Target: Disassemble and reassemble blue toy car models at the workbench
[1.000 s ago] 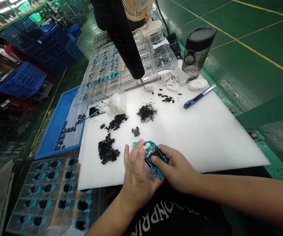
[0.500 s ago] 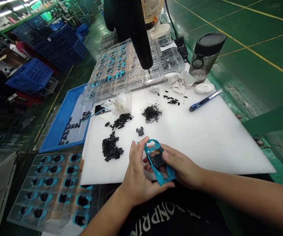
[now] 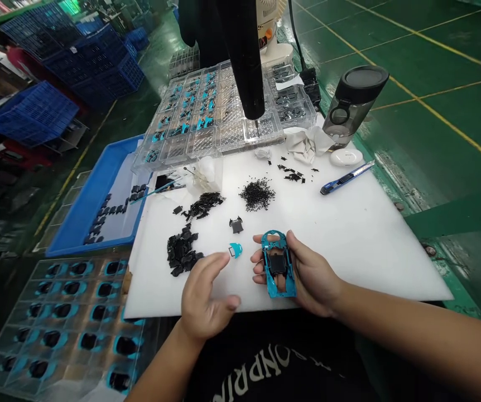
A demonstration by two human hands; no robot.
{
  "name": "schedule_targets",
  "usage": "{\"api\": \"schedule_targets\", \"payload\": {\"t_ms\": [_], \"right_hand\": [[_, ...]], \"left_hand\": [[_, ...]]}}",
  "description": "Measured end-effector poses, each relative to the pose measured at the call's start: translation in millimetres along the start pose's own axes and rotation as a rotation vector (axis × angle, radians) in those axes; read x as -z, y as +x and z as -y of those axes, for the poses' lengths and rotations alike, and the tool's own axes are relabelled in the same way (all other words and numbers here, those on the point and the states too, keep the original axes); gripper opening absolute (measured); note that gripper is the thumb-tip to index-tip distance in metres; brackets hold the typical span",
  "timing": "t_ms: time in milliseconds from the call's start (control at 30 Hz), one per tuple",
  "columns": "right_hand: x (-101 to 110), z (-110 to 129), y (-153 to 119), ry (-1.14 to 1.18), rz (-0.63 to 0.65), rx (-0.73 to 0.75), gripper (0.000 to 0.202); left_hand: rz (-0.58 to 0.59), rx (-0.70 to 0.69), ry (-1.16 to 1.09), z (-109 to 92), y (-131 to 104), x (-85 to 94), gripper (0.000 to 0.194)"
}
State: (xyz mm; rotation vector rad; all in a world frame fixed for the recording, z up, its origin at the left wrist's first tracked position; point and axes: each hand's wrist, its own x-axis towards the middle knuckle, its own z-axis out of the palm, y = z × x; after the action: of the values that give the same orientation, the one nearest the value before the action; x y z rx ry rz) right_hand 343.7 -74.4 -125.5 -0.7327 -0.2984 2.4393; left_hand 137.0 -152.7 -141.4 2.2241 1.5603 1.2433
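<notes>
My right hand [image 3: 313,273] is closed around a blue toy car body shell [image 3: 284,287], which has a black part [image 3: 278,264] set in its middle. My left hand [image 3: 207,298] is off the shell, fingers apart and holding nothing. Just beyond its fingertips, a small blue piece with a dark-framed white area [image 3: 235,250] lies on the white board [image 3: 349,240]. A loose black part [image 3: 236,225] rests farther back. Left of that are a heap of black pieces [image 3: 182,251] and a pile of thin black parts [image 3: 203,205]. Small black screws [image 3: 257,194] lie heaped mid-board.
A black electric screwdriver [image 3: 243,67] hangs point down over clear compartment trays [image 3: 230,146]. A utility knife [image 3: 346,177], a white case [image 3: 346,157] and a bottle [image 3: 351,106] are at right. At left are a blue bin [image 3: 67,243] and a compartment box of blue shells [image 3: 65,312].
My left hand has let go of the car shell and moved left, opening. The shell stays in my right hand, turned more upright in view. The small blue piece now shows on the board.
</notes>
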Motion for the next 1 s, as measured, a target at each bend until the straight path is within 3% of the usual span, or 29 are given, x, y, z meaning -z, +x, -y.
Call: {"api": "schedule_targets", "payload": {"t_ms": [67,167,1000], "right_hand": [[0.2,0.0,0.6,0.006,-0.001,-0.003,0.05],[1.0,-0.3,1.3,0.01,0.002,-0.005,0.051],[2.8,-1.7,3.3,0.003,0.008,-0.006,0.05]], "left_hand": [[0.017,0.019,-0.021,4.9,-4.6,0.0,0.037],[0.083,0.014,-0.057,4.9,-4.2,-1.1,0.027],[0.101,0.026,0.001,-0.2,3.2,-6.1,0.013]]}}
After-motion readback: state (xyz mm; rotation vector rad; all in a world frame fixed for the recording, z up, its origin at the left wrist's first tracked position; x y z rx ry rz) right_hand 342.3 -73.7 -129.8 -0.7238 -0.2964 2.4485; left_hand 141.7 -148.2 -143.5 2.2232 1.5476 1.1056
